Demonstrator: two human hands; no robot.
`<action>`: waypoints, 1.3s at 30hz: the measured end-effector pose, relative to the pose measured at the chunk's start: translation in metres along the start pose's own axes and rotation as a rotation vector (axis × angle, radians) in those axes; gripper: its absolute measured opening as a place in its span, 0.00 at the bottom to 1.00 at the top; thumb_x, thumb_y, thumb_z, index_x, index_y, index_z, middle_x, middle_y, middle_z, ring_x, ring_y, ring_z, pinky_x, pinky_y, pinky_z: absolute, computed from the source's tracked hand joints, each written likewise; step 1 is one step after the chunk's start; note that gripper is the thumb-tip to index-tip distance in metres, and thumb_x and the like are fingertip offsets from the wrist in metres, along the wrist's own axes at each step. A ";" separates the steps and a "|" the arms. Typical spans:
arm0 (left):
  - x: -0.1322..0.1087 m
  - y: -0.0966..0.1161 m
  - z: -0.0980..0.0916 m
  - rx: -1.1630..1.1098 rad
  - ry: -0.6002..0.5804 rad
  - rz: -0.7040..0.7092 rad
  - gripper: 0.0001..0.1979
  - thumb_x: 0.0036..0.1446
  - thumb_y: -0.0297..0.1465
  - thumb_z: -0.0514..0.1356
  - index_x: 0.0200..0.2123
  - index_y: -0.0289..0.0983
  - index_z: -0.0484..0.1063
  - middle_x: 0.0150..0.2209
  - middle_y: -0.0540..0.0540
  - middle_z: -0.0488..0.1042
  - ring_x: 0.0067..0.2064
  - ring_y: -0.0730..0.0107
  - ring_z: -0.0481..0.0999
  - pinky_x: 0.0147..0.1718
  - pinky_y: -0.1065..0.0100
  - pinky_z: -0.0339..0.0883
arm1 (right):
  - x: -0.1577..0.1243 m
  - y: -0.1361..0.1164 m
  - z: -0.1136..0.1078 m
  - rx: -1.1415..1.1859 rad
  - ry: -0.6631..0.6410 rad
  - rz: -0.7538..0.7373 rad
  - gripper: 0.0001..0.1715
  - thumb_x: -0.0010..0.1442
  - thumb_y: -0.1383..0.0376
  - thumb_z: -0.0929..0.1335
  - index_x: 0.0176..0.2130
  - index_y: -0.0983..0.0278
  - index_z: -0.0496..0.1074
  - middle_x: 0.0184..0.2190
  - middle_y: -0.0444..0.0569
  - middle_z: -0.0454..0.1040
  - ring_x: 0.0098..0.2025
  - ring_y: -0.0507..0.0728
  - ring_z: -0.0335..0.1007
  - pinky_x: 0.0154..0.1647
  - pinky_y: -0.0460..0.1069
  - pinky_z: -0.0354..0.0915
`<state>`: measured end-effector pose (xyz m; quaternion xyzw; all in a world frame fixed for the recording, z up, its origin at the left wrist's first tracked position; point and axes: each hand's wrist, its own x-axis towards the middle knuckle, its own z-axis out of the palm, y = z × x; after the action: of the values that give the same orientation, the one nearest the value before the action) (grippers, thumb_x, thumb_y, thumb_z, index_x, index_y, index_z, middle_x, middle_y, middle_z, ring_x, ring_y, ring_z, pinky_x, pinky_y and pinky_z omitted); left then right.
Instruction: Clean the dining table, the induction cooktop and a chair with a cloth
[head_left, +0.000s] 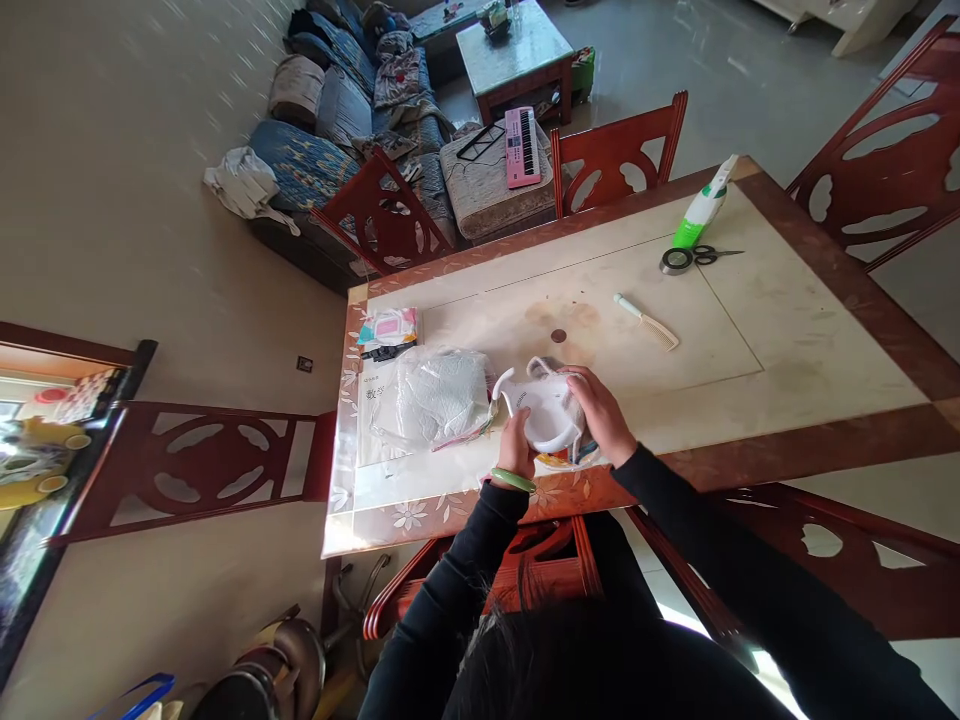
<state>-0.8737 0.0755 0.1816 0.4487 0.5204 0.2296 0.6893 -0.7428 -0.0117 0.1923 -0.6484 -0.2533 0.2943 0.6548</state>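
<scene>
A white cup-shaped face mask with loose straps and small print on its side is held between my two hands above the near edge of the table. My left hand, with a green bangle at the wrist, grips its left side, thumb on top. My right hand has its fingers closed around the right side. Left of the mask lies a clear plastic bag with white contents. Something orange and blue shows partly under the mask; its kind is hidden.
On the table lie a comb, black scissors, a roll of tape, a green-and-white bottle and a pack of wipes. Red wooden chairs surround the table. A pink keyboard rests beyond.
</scene>
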 end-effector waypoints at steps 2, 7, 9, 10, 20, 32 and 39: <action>0.001 -0.004 0.006 -0.033 0.090 0.023 0.20 0.59 0.43 0.61 0.49 0.37 0.75 0.42 0.42 0.81 0.42 0.59 0.82 0.37 0.62 0.78 | -0.024 0.003 0.018 -0.044 0.155 -0.037 0.25 0.73 0.49 0.62 0.60 0.59 0.70 0.63 0.56 0.74 0.65 0.62 0.70 0.69 0.58 0.64; -0.012 -0.006 0.022 -0.035 0.183 0.312 0.25 0.65 0.42 0.58 0.62 0.39 0.70 0.58 0.39 0.78 0.62 0.55 0.76 0.59 0.59 0.72 | -0.051 0.014 0.045 -0.009 0.326 -0.045 0.29 0.71 0.55 0.64 0.67 0.59 0.61 0.70 0.60 0.65 0.71 0.64 0.63 0.74 0.63 0.60; -0.020 0.002 0.019 -0.012 0.080 0.381 0.29 0.63 0.42 0.64 0.65 0.41 0.67 0.63 0.39 0.75 0.66 0.54 0.73 0.63 0.59 0.69 | -0.040 0.016 0.033 0.047 0.312 -0.005 0.28 0.70 0.56 0.65 0.65 0.60 0.62 0.67 0.60 0.69 0.67 0.64 0.68 0.71 0.63 0.64; -0.023 0.008 0.014 -0.014 -0.012 0.370 0.32 0.61 0.43 0.67 0.65 0.42 0.67 0.64 0.39 0.73 0.67 0.53 0.72 0.64 0.58 0.68 | -0.031 0.016 0.023 0.061 0.285 -0.002 0.27 0.69 0.56 0.65 0.64 0.60 0.63 0.66 0.59 0.71 0.66 0.64 0.70 0.70 0.63 0.65; -0.017 0.072 -0.018 -0.126 -0.698 -0.202 0.34 0.53 0.53 0.70 0.56 0.39 0.74 0.50 0.37 0.81 0.58 0.39 0.78 0.58 0.40 0.73 | 0.042 -0.034 -0.065 -0.102 -0.389 -0.329 0.20 0.68 0.61 0.68 0.58 0.58 0.73 0.61 0.51 0.76 0.64 0.62 0.72 0.70 0.59 0.65; 0.001 0.007 -0.006 -0.151 -0.094 0.115 0.28 0.43 0.34 0.67 0.51 0.38 0.73 0.43 0.44 0.79 0.48 0.55 0.78 0.49 0.55 0.71 | -0.054 0.026 0.019 -0.228 0.155 -0.311 0.22 0.72 0.67 0.63 0.63 0.59 0.68 0.63 0.61 0.69 0.67 0.66 0.67 0.69 0.66 0.66; 0.013 0.030 -0.034 0.021 0.051 0.315 0.22 0.44 0.32 0.64 0.46 0.39 0.72 0.41 0.48 0.76 0.44 0.63 0.74 0.45 0.63 0.68 | -0.061 -0.007 -0.039 -0.348 -0.281 -0.324 0.12 0.67 0.68 0.68 0.48 0.58 0.79 0.48 0.51 0.81 0.51 0.61 0.80 0.56 0.57 0.76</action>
<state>-0.8957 0.1131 0.1992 0.5263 0.4631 0.3406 0.6266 -0.7566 -0.0824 0.2006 -0.6550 -0.4890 0.2249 0.5304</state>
